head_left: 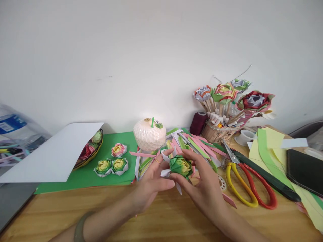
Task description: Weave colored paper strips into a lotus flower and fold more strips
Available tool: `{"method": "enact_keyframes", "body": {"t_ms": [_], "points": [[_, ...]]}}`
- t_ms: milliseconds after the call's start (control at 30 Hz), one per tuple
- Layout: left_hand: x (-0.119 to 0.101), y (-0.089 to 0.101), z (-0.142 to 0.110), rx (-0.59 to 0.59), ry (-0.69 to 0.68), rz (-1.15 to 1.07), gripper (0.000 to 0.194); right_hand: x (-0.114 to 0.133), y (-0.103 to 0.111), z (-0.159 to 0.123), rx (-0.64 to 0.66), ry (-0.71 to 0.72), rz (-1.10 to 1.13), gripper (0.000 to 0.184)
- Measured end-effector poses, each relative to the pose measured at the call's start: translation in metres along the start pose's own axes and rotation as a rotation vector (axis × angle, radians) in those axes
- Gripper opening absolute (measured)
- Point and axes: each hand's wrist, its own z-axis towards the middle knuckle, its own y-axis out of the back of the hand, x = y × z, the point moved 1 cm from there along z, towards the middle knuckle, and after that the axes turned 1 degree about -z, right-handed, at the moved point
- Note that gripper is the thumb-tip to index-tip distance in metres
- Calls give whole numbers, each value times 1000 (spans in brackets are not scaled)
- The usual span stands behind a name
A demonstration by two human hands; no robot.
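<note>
Both my hands meet over the wooden table (50, 208) and hold a folded paper flower (180, 166), green outside with a yellow centre and white tips. My left hand (151, 181), with a ring on one finger, pinches its left side. My right hand (202, 188) cups it from below and from the right, fingers curled round it. A pile of coloured paper strips (194, 143) lies just behind my hands.
Three finished paper flowers (112, 164) lie on a green sheet (83, 178), beside a basket under white paper (54, 151). A netted coconut with a straw (149, 134), a basket of paper flowers on sticks (222, 129), scissors (249, 188), a phone (305, 171) and paper sheets surround them.
</note>
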Motion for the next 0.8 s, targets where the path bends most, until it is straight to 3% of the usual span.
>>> {"method": "enact_keyframes", "body": {"t_ms": [167, 267, 367, 467, 567, 800], "points": [[1, -1, 3, -164, -21, 61, 43, 2, 3, 3, 127, 16, 108, 34], [1, 1, 4, -228, -51, 103, 42, 2, 2, 3, 146, 38, 104, 35], [2, 3, 6, -250, -77, 142, 44, 3, 3, 1, 35, 58, 69, 33], [1, 4, 7, -285, -127, 199, 45, 6, 6, 0, -117, 100, 74, 19], [0, 4, 7, -301, -202, 301, 43, 8, 7, 2, -64, 116, 142, 13], [7, 11, 5, -283, -242, 426, 43, 6, 4, 7, 77, -116, 301, 5]]}}
